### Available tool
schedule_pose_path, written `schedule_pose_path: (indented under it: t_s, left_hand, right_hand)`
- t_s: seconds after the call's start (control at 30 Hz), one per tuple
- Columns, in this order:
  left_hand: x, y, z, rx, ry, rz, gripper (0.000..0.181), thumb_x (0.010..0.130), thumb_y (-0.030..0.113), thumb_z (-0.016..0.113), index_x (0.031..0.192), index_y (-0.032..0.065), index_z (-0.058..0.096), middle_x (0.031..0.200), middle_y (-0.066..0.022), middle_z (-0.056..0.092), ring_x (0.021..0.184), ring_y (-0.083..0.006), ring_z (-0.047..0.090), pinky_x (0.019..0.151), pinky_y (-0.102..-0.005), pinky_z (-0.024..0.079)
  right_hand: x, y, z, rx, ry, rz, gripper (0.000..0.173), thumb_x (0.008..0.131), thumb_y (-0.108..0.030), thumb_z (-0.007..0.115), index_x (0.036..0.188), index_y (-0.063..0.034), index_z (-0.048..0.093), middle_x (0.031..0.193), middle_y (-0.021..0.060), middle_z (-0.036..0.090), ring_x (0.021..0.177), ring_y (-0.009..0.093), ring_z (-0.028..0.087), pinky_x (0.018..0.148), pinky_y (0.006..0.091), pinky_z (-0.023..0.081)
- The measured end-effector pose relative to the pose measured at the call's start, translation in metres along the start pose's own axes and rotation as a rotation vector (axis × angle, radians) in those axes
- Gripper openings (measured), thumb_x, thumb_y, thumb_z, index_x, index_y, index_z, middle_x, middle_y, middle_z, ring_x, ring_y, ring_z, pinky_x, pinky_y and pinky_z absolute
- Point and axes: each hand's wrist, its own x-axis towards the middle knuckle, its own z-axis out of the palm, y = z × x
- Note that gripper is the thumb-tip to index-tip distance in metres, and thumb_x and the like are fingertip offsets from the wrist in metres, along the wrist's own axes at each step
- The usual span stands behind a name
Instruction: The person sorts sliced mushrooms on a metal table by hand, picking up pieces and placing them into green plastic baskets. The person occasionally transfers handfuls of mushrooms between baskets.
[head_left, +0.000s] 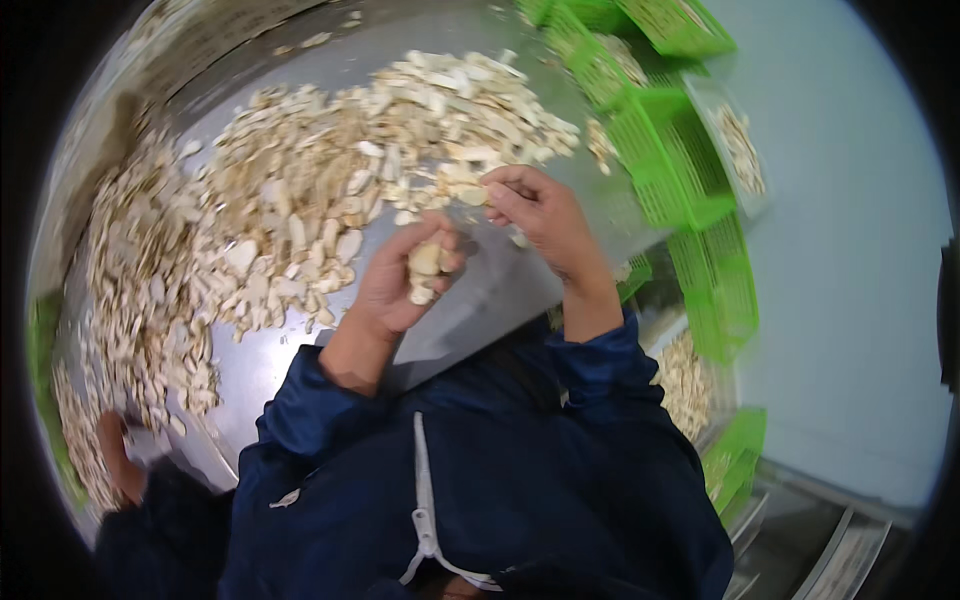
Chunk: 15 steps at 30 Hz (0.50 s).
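Several pale dried slices (425, 264) lie in the palm of my left hand (401, 274), with the fingers curled around them. My right hand (536, 210) pinches one pale slice (474, 196) between thumb and fingertips, at the near edge of a heap. That heap of cream-coloured slices (457, 97) spreads over a metal table (480, 292). A browner heap of similar slices (285, 172) adjoins it on the left. What the slices are cut from, I cannot tell.
Green plastic baskets (675, 157) line the table's right side, some holding slices. A white tray of slices (739, 150) stands beside them. A clear container of slices (684, 382) sits lower right. At lower left another person's hand (120, 457) rests near the slices.
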Motion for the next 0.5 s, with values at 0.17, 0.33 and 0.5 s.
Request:
schedule_pose_path:
  t_s: [0.17,0.33,0.5]
  left_hand:
    - [0.003,-0.001,0.017,-0.012,-0.032,0.008,0.020,0.105,0.021,0.045,0.105,0.0035,0.055,0.094,-0.0089,0.052,0.080,-0.0197,0.051,0.050,-0.0242,0.047]
    - [-0.008,-0.006,0.026,0.042,0.013,0.030,0.019,0.106,0.020,0.042,0.103,0.0034,0.050,0.092,-0.0090,0.049,0.077,-0.0184,0.048,0.048,-0.0228,0.047]
    - [-0.011,-0.007,0.026,0.056,0.037,0.089,0.016,0.105,0.019,0.044,0.104,0.0032,0.045,0.091,-0.0103,0.048,0.076,-0.0187,0.049,0.045,-0.0220,0.049]
  right_hand:
    - [-0.062,0.026,-0.049,0.138,-0.085,0.065,0.021,0.096,-0.017,0.067,0.108,0.0008,0.066,0.094,0.0058,0.071,0.079,0.010,0.065,0.074,0.0243,0.052]
    - [-0.121,0.050,-0.100,0.227,-0.099,0.278,0.020,0.095,-0.016,0.069,0.107,-0.0011,0.064,0.097,0.0053,0.069,0.086,0.010,0.064,0.079,0.0250,0.053]
    - [-0.163,0.091,-0.159,0.225,0.106,0.505,0.024,0.096,-0.014,0.067,0.115,-0.0025,0.060,0.100,0.0042,0.069,0.088,0.010,0.063,0.083,0.0257,0.052]
